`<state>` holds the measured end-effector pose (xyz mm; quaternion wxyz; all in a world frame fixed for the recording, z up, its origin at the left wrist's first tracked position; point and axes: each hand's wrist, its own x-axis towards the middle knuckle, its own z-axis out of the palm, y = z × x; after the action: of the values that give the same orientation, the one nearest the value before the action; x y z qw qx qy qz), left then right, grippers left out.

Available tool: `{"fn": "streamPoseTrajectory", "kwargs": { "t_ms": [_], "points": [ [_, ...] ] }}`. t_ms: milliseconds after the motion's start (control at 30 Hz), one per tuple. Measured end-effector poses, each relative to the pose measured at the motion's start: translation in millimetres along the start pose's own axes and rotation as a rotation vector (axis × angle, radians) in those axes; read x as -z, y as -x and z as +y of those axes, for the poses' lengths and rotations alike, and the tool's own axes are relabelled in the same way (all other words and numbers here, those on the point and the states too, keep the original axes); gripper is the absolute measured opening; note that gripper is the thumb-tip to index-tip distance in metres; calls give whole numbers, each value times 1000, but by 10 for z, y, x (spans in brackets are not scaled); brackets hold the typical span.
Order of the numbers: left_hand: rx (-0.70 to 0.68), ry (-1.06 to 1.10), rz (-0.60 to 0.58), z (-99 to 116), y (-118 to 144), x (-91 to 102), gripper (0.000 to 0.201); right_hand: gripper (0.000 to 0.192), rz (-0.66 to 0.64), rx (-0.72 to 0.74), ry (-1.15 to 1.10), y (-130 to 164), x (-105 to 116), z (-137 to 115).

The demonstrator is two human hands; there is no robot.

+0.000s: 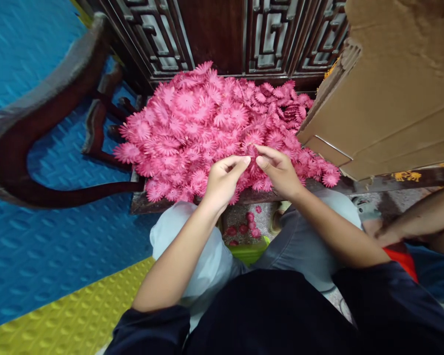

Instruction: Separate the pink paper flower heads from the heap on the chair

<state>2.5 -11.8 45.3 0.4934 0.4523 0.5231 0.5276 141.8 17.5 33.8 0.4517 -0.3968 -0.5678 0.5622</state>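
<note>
A wide heap of pink artificial flowers point(187, 101) with thin, pointed petals lies in front of me on a dark wooden bench. Just above its near side, my left hand point(224, 178) is closed, thumb and fingertips pinched together. My right hand point(279, 171) faces it with thumb and forefinger also pinched. Between the two sets of fingertips is a pink flower point(252, 156), partly hidden and hard to separate from the heap behind. Both hands appear to grip it.
A large cardboard box point(392, 108) stands at the right, beside the heap. The curved wooden armrest point(11, 148) rises at the left. Loose flowers point(250, 224) lie on the floor near a green object point(248, 252). Another person's arm point(422, 214) enters from the right.
</note>
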Motion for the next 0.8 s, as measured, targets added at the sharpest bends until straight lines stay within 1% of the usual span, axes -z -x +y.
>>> {"fn": "streamPoseTrajectory", "kwargs": {
  "t_ms": [133,233,333,467,567,633,700,767,800],
  "points": [
    [28,63,9,-64,-45,15,22,40,-45,-138,-108,14,-22,41],
    [59,91,-31,-109,-75,31,22,39,-60,-192,-196,28,-45,66],
    [64,54,-40,-116,-85,26,21,37,-24,-181,-175,35,-51,45],
    [60,30,5,-107,-86,-14,15,34,32,-87,-40,41,-39,-39],
    [74,16,16,-116,-98,-59,10,34,18,-81,-33,44,-38,-61],
    [50,-27,-6,-110,-113,-82,11,36,-1,-103,-86,37,-42,-32],
    [-16,-113,-53,-79,-138,-64,14,35,11,-120,-101,24,-47,25],
    [-94,-244,-119,-29,-170,39,20,31,39,-156,-55,14,-53,92],
    [-123,-320,-149,-6,-187,131,24,28,46,-177,-9,16,-58,124]
  ]
}}
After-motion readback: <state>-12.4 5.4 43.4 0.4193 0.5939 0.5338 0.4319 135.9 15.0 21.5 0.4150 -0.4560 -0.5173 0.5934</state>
